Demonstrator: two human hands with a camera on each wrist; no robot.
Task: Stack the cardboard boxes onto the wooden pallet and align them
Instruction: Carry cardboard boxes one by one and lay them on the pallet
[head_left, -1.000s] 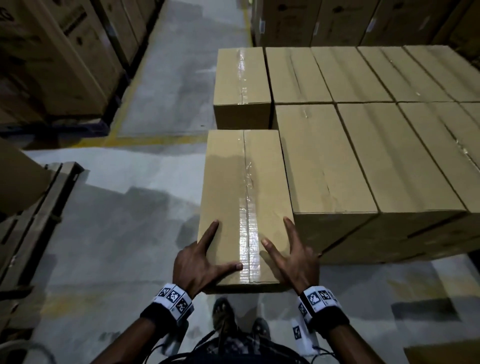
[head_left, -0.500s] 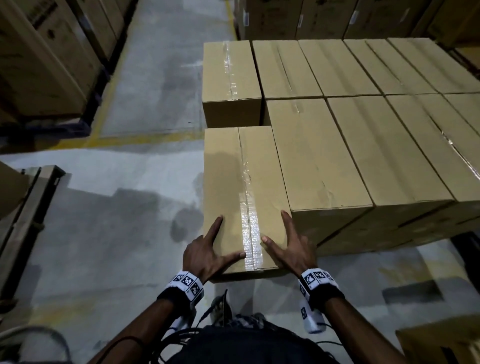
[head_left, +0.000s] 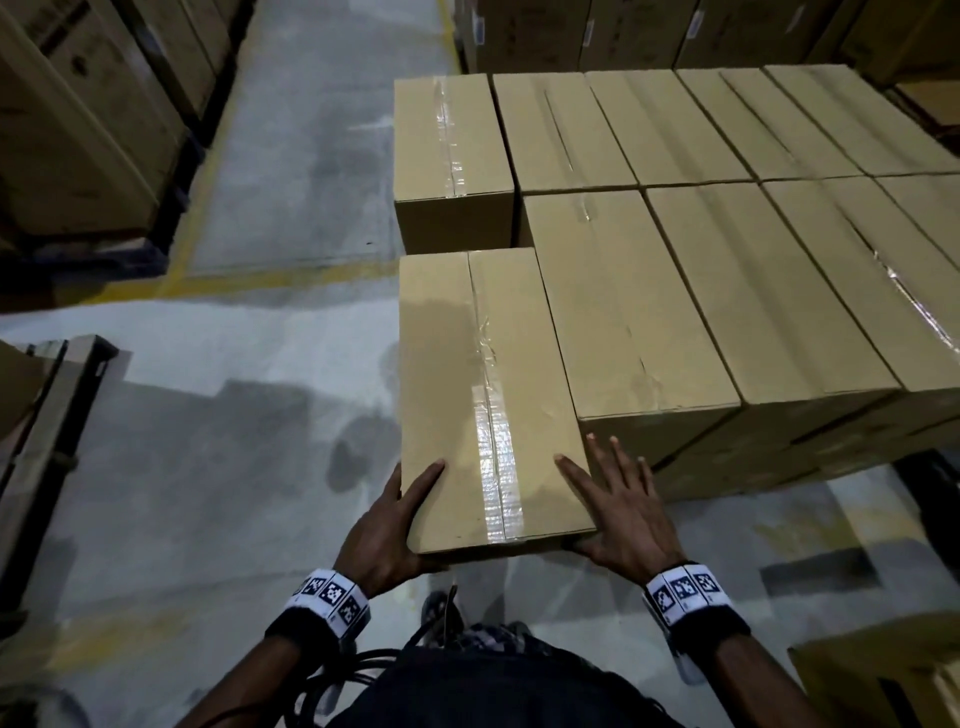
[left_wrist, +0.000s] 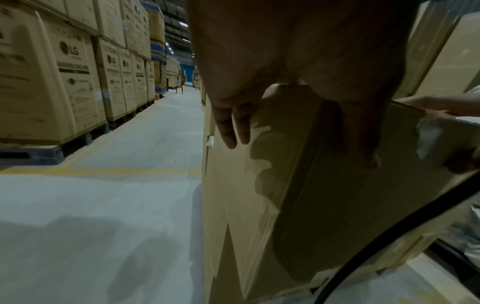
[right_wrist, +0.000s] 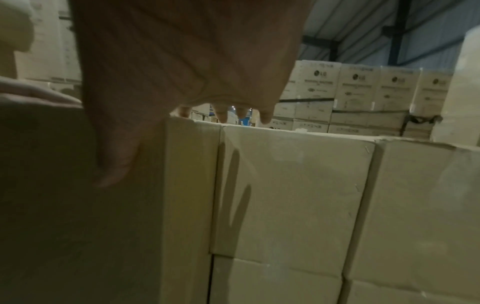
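Note:
A taped cardboard box (head_left: 488, 374) lies at the left end of the top layer of stacked boxes (head_left: 701, 291), its near end sticking out past its neighbour's front. My left hand (head_left: 389, 530) holds the near left corner, thumb on top and fingers (left_wrist: 228, 131) straight along the box's left side (left_wrist: 259, 205). My right hand (head_left: 618, 509) is spread at the near right corner, one finger on the top and the thumb on the near face (right_wrist: 78, 205). The neighbour box (right_wrist: 293, 185) stands tight beside it. The stack hides the pallet beneath.
Concrete aisle floor (head_left: 234, 467) with a yellow line (head_left: 260, 280) lies to the left. Tall printed cartons (head_left: 78, 130) line the far left. A wooden pallet (head_left: 47, 415) stands at the left edge. Another box (head_left: 883, 675) sits by my right side.
Both hands slid off the box's top, where they lay flat near the tape, out to its near corners. The box has hardly shifted against its neighbours.

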